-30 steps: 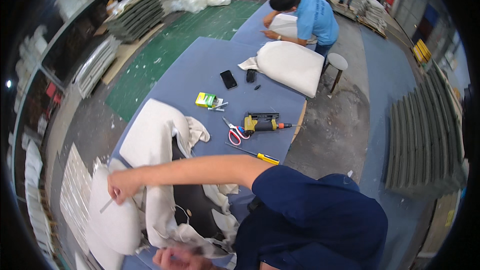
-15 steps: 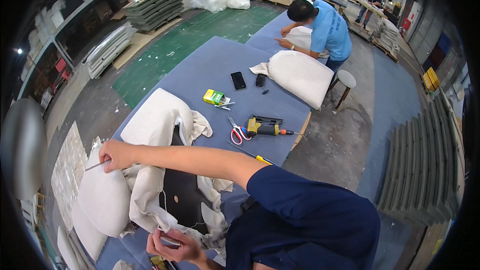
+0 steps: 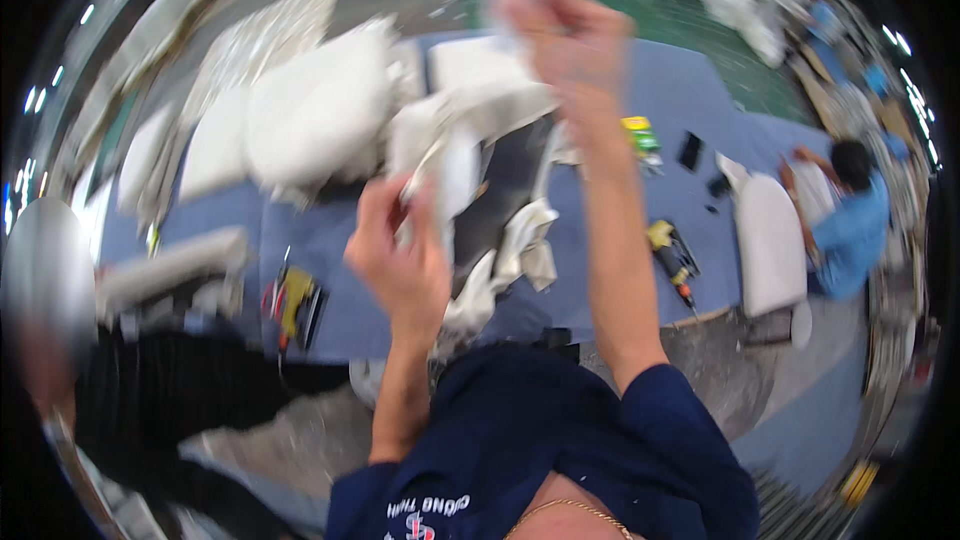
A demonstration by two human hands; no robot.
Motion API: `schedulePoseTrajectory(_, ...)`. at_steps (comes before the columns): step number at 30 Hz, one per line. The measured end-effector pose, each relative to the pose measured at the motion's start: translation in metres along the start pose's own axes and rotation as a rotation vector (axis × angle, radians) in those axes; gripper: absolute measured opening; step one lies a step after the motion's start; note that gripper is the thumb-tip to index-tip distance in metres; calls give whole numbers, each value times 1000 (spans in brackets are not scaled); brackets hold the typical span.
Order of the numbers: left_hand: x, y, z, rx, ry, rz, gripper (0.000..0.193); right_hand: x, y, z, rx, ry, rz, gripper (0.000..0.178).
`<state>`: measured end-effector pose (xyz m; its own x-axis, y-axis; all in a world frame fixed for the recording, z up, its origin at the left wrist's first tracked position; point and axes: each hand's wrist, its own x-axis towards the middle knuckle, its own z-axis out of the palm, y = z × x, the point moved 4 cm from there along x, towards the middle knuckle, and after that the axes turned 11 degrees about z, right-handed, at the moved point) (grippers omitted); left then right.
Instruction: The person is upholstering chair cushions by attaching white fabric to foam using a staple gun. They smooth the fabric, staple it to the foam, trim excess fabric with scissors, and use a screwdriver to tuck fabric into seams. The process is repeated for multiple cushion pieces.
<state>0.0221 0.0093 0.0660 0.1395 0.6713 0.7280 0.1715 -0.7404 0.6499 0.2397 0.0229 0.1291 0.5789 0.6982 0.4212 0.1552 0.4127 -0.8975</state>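
Observation:
In front of me lies a dark panel (image 3: 497, 202) with a loose cream fabric cover (image 3: 487, 103) gathered around its edges. My left hand (image 3: 400, 255) is closed, thumb and fingers pinching the cover's edge beside the panel. My right hand (image 3: 578, 45) is raised beyond the panel at the far side of the table, its fingers curled but smeared by motion. A pale blur shows at its fingertips; whether it holds anything cannot be made out.
Padded cream cushions (image 3: 318, 105) stand at left on the blue table (image 3: 640, 230). One nail gun (image 3: 297, 302) lies left, another (image 3: 672, 258) right, near a green-yellow box (image 3: 641, 137) and a phone (image 3: 690, 150). A person in blue (image 3: 850, 230) works beside a cream cushion (image 3: 768, 245) at right.
My view has swung, shifting the scene. My right hand has gone from the left cushions, where it held a thin metal rod, to beyond the panel. My left hand now grips the cover's edge higher up.

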Motion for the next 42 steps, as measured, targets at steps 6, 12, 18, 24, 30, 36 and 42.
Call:
schedulePoseTrajectory(6,25,-45,-1,-517,-34,-236,10,-85,29,16,78,-228,210,19)
schedulePoseTrajectory(12,24,-52,8,-624,2,-305,14,-95,39,34,-174,-187,333,20)
schedulePoseTrajectory(18,19,-49,6,-547,-37,-233,15,-95,35,33,-436,-77,210,23)
schedulePoseTrajectory(24,23,-51,3,-521,-30,-240,15,-116,19,0,-389,-216,246,16)
schedulePoseTrajectory(30,23,-60,-3,-504,-4,-232,15,-128,27,-7,-481,-244,195,12)
schedulePoseTrajectory(36,19,-56,-4,-547,-32,-250,16,-128,32,5,-512,-305,228,11)
schedulePoseTrajectory(42,15,-49,-2,-550,-25,-219,16,-140,32,8,-347,-243,225,12)
